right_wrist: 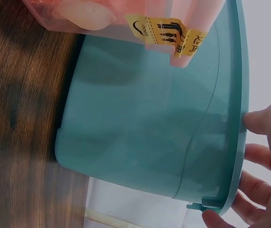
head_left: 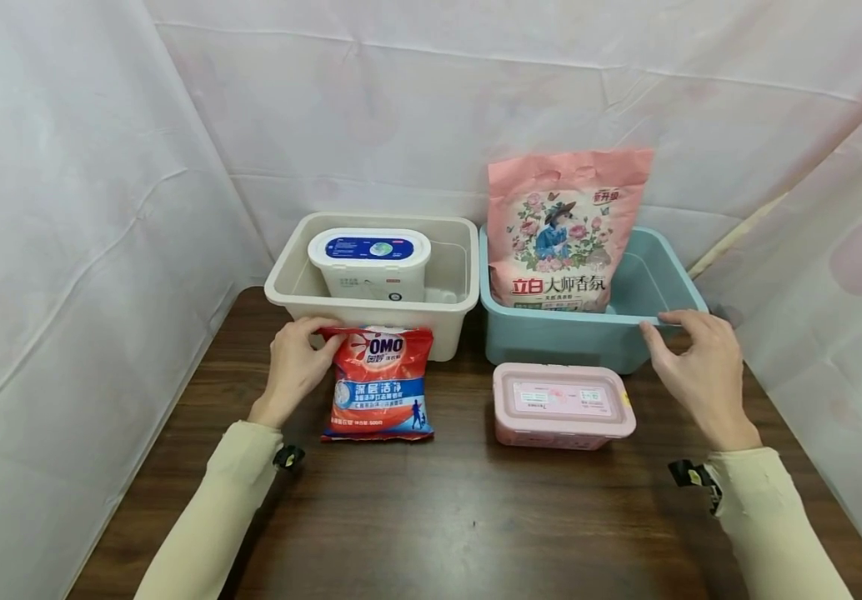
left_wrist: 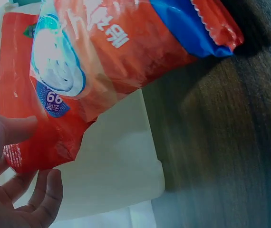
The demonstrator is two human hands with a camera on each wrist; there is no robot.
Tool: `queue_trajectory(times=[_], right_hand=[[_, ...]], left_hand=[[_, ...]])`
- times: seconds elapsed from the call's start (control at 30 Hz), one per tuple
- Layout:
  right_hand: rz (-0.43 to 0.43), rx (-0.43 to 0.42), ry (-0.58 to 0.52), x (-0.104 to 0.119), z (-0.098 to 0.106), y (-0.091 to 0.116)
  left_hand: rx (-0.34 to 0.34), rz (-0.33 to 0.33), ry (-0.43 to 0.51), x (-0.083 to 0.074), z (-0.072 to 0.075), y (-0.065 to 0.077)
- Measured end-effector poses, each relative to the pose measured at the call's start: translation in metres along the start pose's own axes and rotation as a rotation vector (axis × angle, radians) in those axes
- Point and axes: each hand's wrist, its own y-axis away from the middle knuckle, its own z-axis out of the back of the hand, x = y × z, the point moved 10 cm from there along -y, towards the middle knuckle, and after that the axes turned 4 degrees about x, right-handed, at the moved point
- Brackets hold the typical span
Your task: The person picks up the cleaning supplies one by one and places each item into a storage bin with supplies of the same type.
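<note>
OMO bag, glossy red, blue-banded: 1 | left hand: pinches its corner | right hand: grips teal bin, 1 | cream bin: 1 | pink pouch: 1 | lidded tubs: 2

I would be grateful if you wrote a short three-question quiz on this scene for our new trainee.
1. Multiple choice: what does the left hand pinch?
A) the pink bag
B) the red bag
C) nothing
2. True or false: the white tub sits inside the beige bin.
3. Open question: what is in front of the blue bin, whose rim the right hand holds?

Key:
1. B, by its top corner.
2. True.
3. The pink box.
</note>
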Motion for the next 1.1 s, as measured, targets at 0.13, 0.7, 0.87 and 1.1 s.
queue_trajectory(times=[0.13,0.7,0.87,1.1], right_hand=[[0.006,-0.006,-0.002,0.000,0.000,0.000],[0.002,-0.027,-0.009,0.001,0.000,0.001],[-0.003,-0.029,-0.015,0.000,0.000,0.002],[-0.019,-0.027,-0.022,-0.001,-0.002,0.003]], left_hand=[[0.020,0.028,0.017,0.003,-0.004,0.002],[-0.045,0.011,0.015,-0.001,-0.003,0.006],[-0.070,0.000,-0.001,-0.003,0.002,0.006],[-0.084,0.000,-0.001,-0.005,0.007,0.008]])
